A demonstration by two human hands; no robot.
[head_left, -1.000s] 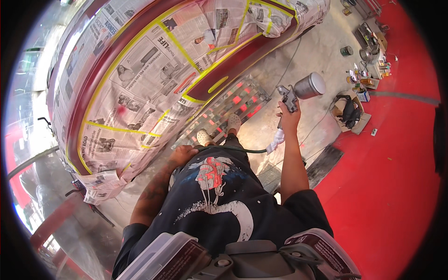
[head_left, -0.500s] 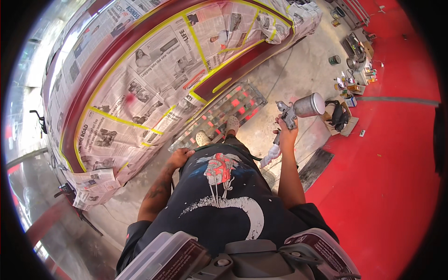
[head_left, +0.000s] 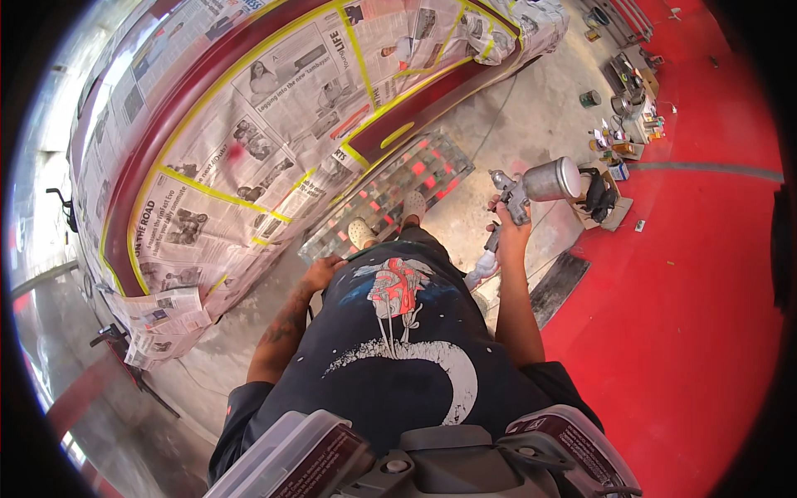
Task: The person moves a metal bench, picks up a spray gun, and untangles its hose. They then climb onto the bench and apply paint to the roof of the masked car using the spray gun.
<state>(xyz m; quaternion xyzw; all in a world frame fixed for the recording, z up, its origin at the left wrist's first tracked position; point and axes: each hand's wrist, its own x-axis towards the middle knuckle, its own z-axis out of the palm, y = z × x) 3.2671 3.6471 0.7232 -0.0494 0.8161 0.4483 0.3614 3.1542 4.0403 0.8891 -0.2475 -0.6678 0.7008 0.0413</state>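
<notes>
My right hand [head_left: 511, 236] grips a spray gun [head_left: 515, 202] by its handle, out to the right of my body. The gun has a silver paint cup [head_left: 550, 181], tilted to the right, and pale wrapping [head_left: 483, 270] below its handle. My left hand [head_left: 320, 272] is at my waist, fingers curled at a thin green hose [head_left: 400, 246] that crosses in front of me; part of its grip is hidden. Ahead on the left stands a curved maroon panel [head_left: 432, 106], masked with newspaper [head_left: 286, 104] and yellow tape [head_left: 355, 62].
A paint-spotted grate [head_left: 427, 170] lies on the concrete floor by my feet. Cans and bottles [head_left: 614, 137] stand at the far right, near an open cardboard box [head_left: 616, 214]. Red flooring [head_left: 664, 332] covers the right side. A dark mat [head_left: 560, 286] lies at its edge.
The view has shifted slightly. My left hand has risen a little, and the spray gun in my right hand sits slightly lower and further right in the picture. Both grips stay the same.
</notes>
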